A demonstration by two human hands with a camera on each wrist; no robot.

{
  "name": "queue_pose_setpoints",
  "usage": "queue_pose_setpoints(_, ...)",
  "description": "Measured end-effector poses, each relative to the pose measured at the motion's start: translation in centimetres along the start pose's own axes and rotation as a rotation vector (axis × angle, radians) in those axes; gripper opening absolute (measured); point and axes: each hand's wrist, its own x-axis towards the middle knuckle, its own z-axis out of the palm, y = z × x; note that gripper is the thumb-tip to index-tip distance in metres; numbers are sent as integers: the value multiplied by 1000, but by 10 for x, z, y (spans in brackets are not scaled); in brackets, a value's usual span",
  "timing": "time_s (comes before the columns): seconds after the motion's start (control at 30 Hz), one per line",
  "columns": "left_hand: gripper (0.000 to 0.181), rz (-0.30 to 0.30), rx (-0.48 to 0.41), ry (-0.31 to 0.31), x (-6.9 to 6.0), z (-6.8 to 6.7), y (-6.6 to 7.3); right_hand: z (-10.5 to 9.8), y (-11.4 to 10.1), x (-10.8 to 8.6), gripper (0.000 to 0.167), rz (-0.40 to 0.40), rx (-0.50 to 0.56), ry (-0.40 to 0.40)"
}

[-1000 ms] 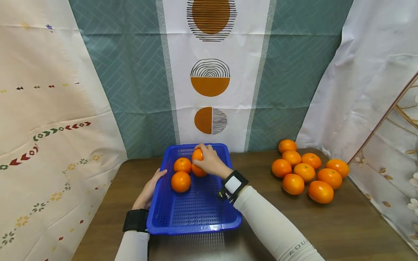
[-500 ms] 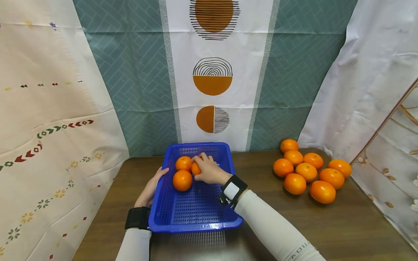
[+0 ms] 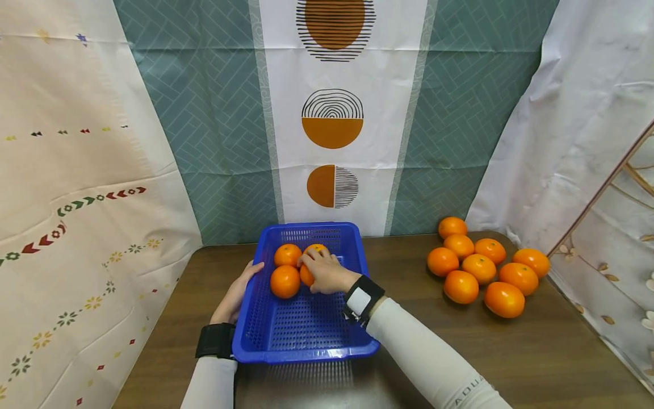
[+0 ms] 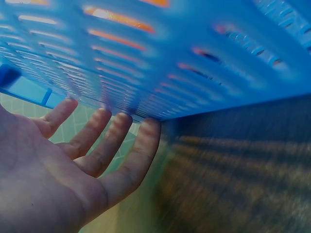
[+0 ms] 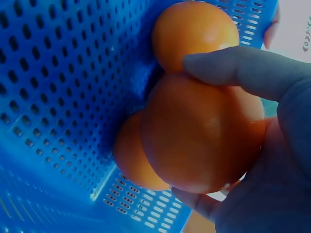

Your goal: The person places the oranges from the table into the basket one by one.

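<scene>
In the head view, a blue plastic basket (image 3: 306, 357) holds several oranges. My left hand (image 3: 241, 295) grips its left rim, thumb over the edge. In the left wrist view, the fingers (image 4: 127, 167) touch the slotted outer wall from outside. Inside the basket, my right hand (image 3: 327, 271) holds an orange (image 5: 204, 136), with thumb and fingers around it in the right wrist view. A second orange (image 3: 317, 248) shows just behind those fingers. Two more, a far one (image 3: 288, 255) and a nearer one (image 3: 285, 282), sit along the left side.
A cluster of several oranges (image 3: 479, 268) lies on the brown wooden table (image 3: 409, 318) to the right of the basket. Patterned cloth (image 3: 332, 74) hangs behind the table, with light cloths (image 3: 76, 170) on both sides.
My right hand has gone down into the basket and then slightly nearer. An orange now shows behind its fingers. The left hand stays on the rim, and the view has shifted a little.
</scene>
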Motion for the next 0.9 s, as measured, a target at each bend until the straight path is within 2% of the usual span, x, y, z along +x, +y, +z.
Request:
queue_pose_setpoints(0.17,63,7,5,-4,0,0,0,4,0,1,61,-20,-57,-8)
queue_pose_setpoints(0.4,63,6,2,-7,-1,0,0,14,-5,2,61,-10,-209,-22)
queue_pose_setpoints(0.77,64,7,1,-4,0,0,-1,22,-8,1,75,11,-307,-26)
queue_pose_setpoints(0.9,63,13,6,-2,0,0,-1,24,-10,1,77,-8,-346,-3)
